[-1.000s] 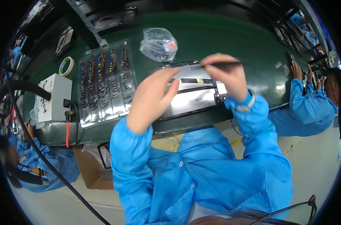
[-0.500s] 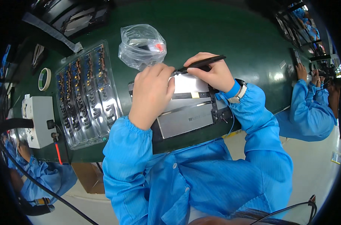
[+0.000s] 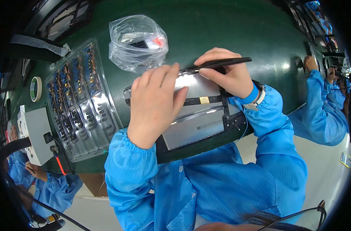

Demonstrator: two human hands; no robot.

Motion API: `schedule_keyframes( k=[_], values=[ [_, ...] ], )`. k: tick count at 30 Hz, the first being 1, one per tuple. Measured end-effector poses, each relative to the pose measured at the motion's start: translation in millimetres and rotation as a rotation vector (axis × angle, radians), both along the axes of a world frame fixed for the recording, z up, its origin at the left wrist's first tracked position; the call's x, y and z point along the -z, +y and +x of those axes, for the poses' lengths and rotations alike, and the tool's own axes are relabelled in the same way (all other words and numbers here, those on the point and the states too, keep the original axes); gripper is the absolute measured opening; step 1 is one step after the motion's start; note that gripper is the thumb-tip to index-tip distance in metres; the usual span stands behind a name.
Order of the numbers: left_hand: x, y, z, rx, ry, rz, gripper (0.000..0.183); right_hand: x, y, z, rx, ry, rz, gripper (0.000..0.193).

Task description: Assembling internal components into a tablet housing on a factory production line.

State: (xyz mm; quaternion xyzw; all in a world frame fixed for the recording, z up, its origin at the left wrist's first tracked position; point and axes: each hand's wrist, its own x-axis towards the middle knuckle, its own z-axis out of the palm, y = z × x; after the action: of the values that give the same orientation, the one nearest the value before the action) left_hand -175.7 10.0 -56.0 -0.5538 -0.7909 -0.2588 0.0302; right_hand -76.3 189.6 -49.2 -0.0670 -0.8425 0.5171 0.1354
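Note:
My right hand is closed around black tweezers, their joined end pointing right and their tips at the device's far edge. In front of me lies an opened flat electronic device, with silver panels in a black frame. A black strip with a yellow patch crosses it. My left hand rests over the device's left side, fingers stretched forward and thumb apart; the fingertips lie near the tweezer tips. What lies under the left palm is hidden.
A clear plastic bag with small parts stands beyond the device. At left are a clear tray of small circuit parts, a tape roll and a white box with cables. Co-workers in blue sit at both sides.
The view has shifted slightly. My right hand and the tweezers have moved a little right, and my left fingers have straightened, the thumb standing further out. The device stays under my hands.

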Motion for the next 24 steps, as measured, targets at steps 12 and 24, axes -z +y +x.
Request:
schedule_keyframes(
  k=[12, 24],
  values=[
    [-3.2, -0.8, -0.1, -0.034, -0.044, -0.008, 0.053, -4.1, -1.0, -1.4, -0.068, 0.014, 0.109, 0.018],
    [-1.7, -2.0, -1.3, -0.067, 0.032, -0.028, 0.053, -1.4, 2.9, -0.1, -0.046, 0.055, 0.150, 0.018]
  ],
)
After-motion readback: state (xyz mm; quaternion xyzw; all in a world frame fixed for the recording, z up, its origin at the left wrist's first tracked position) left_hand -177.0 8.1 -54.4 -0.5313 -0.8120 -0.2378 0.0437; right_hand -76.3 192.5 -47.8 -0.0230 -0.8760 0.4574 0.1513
